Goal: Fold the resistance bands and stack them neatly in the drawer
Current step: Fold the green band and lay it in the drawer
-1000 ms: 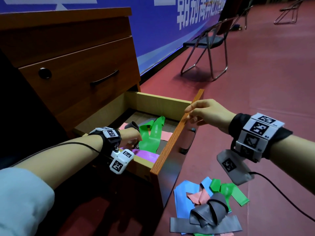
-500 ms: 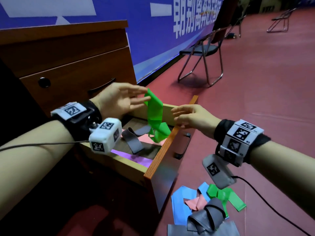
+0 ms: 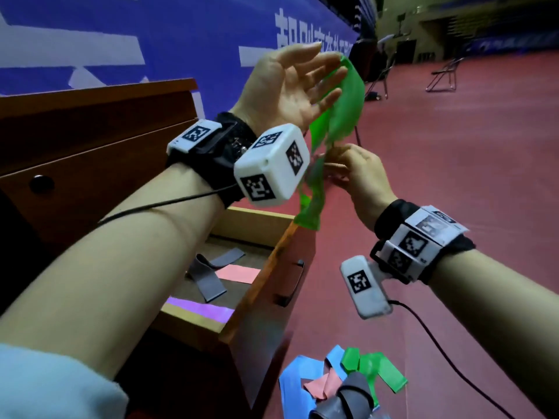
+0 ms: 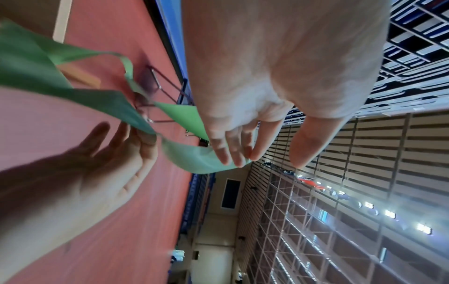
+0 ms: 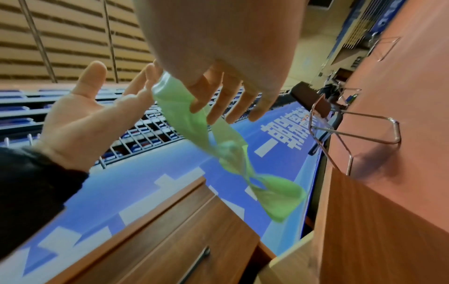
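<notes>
A twisted green resistance band (image 3: pixel 348 95) hangs in the air above the open drawer (image 3: pixel 254 219). My left hand (image 3: pixel 302 77) is raised with the palm showing and straight fingers, and the band's top loop lies over its fingertips (image 4: pixel 233 151). Lower down, my right hand (image 3: pixel 335 164) pinches the green band (image 5: pixel 184 119) between thumb and forefinger (image 5: pixel 196 96); the band's tail dangles below. In the drawer lie a grey band (image 3: pixel 208 276), a pink band (image 3: pixel 239 273) and a purple band (image 3: pixel 199 309).
A loose pile of blue, pink, green and grey bands (image 3: pixel 332 385) lies on the red floor beside the drawer front (image 3: pixel 272 285). The wooden cabinet (image 3: pixel 90 164) stands at left against a blue banner. Folding chairs (image 3: pixel 444 74) stand far off.
The green band has come up out of the drawer. My left hand rose high with it over its fingers; my right hand left the drawer's front edge and took a pinch on the band.
</notes>
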